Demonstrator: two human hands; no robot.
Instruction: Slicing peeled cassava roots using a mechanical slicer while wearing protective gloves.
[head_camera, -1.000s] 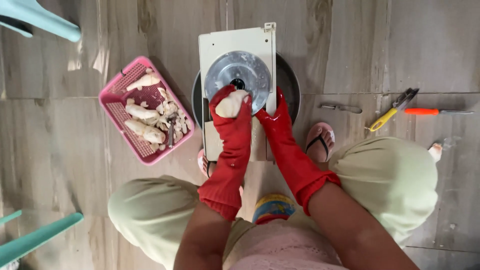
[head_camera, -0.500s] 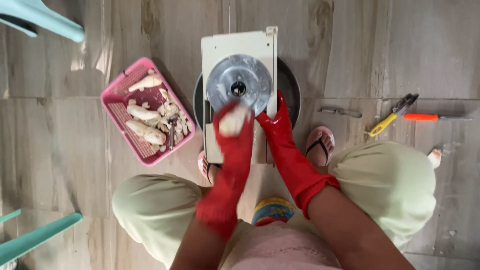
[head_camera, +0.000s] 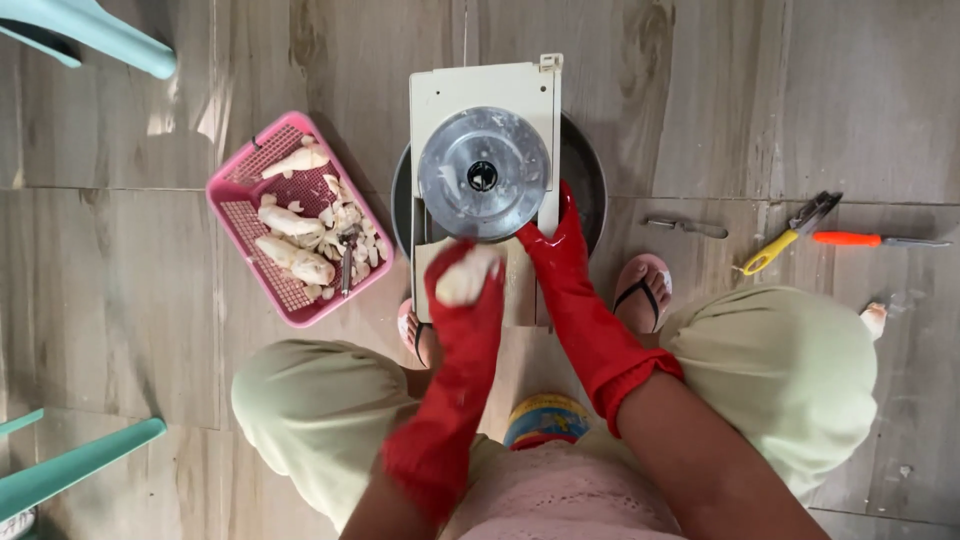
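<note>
Head view, looking straight down on a seated person in pale green trousers and long red rubber gloves, at work over a slicing machine (head_camera: 485, 110) set on the tiled floor (head_camera: 120, 300). The machine has a cream, roughly rectangular housing and a round metal cutting disc (head_camera: 484, 172) with a dark hub; it stands over a dark round basin (head_camera: 585, 175). A small round container (head_camera: 546, 420) with a blue and yellow printed top sits between the knees, just below the machine. The left hand (head_camera: 465, 285) has its fingers curled closed around a pale, peeled root piece (head_camera: 468, 274), held at the lower edge of the disc; the piece is off-white, lumpy and blurred. The right hand (head_camera: 556, 240) lies along the right side of the housing, touching it; whether its fingers grip the frame or only rest on it cannot be told. To the left, near the machine, a pink perforated basket (head_camera: 240, 215) holds more pale peeled roots (head_camera: 295, 255) and small scraps. To the right, on the floor, lie yellow-handled pliers (head_camera: 788, 234), an orange-handled screwdriver (head_camera: 865, 240) and a small metal tool (head_camera: 686, 227). Turquoise chair legs (head_camera: 90, 30) enter at the left edge.
</note>
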